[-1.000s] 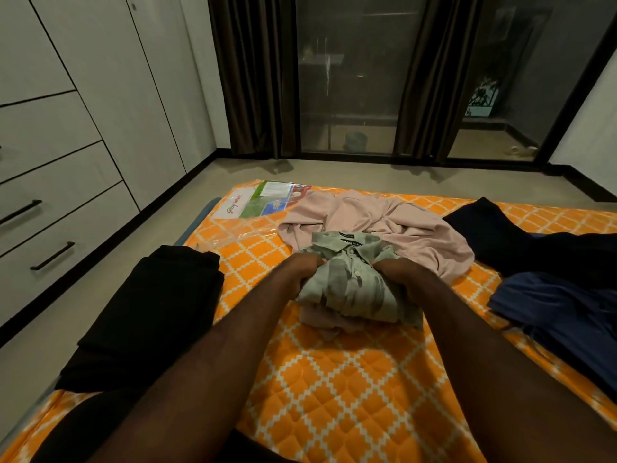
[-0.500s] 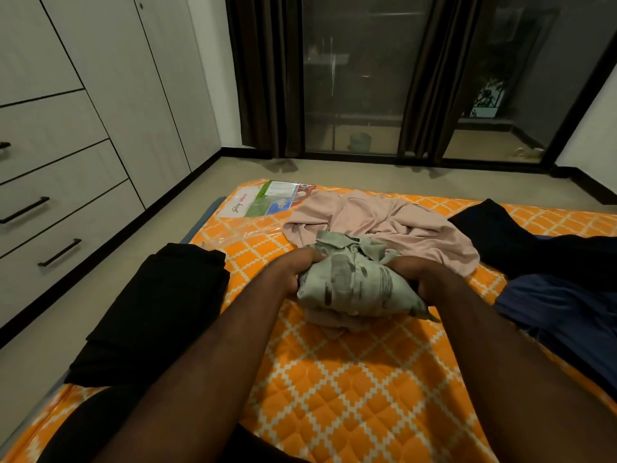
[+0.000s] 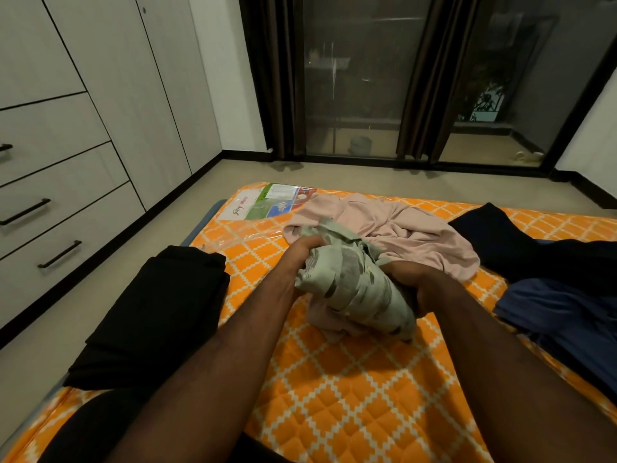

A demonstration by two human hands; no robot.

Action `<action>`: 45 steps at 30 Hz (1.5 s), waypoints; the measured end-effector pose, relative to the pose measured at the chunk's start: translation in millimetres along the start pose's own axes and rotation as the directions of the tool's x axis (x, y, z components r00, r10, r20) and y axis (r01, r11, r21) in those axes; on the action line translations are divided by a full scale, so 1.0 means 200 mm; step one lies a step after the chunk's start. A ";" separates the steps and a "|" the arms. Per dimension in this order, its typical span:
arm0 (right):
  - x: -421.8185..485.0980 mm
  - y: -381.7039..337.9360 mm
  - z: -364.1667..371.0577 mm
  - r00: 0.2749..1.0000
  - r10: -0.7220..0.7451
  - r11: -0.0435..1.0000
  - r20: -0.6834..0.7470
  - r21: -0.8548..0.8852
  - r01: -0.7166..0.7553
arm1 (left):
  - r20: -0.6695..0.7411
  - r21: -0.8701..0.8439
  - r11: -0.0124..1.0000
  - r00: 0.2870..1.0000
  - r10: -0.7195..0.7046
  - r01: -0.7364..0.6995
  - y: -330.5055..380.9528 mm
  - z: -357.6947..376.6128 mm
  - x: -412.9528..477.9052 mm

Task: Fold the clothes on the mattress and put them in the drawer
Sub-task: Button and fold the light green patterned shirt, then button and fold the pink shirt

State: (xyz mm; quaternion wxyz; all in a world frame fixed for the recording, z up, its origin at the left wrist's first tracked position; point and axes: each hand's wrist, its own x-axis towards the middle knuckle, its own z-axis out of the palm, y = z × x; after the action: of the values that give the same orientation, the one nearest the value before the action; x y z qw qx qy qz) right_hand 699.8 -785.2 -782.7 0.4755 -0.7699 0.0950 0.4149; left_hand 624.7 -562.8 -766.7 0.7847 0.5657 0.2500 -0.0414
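A pale green patterned shirt, bunched into a thick bundle, is lifted over the orange quilted mattress. My left hand grips its upper left end and my right hand grips its right side. Under and behind the bundle lies a crumpled pink garment. A folded black garment lies on the mattress's left edge. A dark black garment and a blue one lie at the right. The closed drawers with black handles stand at the left.
A printed label sheet under plastic lies at the mattress's far left corner. Bare floor runs between mattress and wardrobe. Dark curtains and glass doors close off the far side.
Both hands have lifted the green shirt bundle off the pink garment and tilted it, its right end now lower and nearer me. The view has shifted slightly.
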 end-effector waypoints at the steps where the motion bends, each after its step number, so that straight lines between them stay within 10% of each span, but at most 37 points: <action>1: 0.00 0.00 0.00 1.000 -0.003 1.000 -0.001 0.005 0.003 | -0.008 0.011 1.000 1.000 0.025 -0.025 0.01 0.01 0.01; 10: -0.02 -0.03 0.08 0.921 -0.388 0.843 0.033 0.418 0.340 | 0.083 -0.240 0.955 0.976 0.200 -0.175 0.14 0.02 -0.04; 17: -0.07 -0.09 0.22 0.846 -0.520 0.584 0.120 0.773 0.249 | 0.181 -0.417 0.895 0.950 0.253 -0.159 0.20 -0.02 -0.08; 25: 0.18 -0.27 0.29 0.763 -0.607 0.646 -0.220 0.422 0.636 | 0.024 0.150 0.965 0.977 0.213 -0.214 0.41 -0.39 0.05; 35: 0.48 -0.82 0.85 0.793 -0.586 0.713 -0.166 0.360 0.602 | -0.407 0.757 0.652 0.755 0.514 -0.036 0.68 -0.98 0.50; 41: 0.85 -0.88 1.10 0.852 -0.508 0.766 -0.124 0.388 0.513 | -0.493 0.818 0.558 0.672 0.553 0.141 0.70 -1.18 0.65; 45: 0.80 -0.78 1.15 0.904 -0.424 0.843 -0.062 0.339 0.418 | -0.331 0.925 0.323 0.847 0.417 0.203 0.53 -1.22 0.73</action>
State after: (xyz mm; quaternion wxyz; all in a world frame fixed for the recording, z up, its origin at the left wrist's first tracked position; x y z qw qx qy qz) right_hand 760.0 -476.5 -845.2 0.6826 -0.6736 -0.0090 0.2834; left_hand 705.1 -270.9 -795.6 0.2115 0.9162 0.3389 0.0300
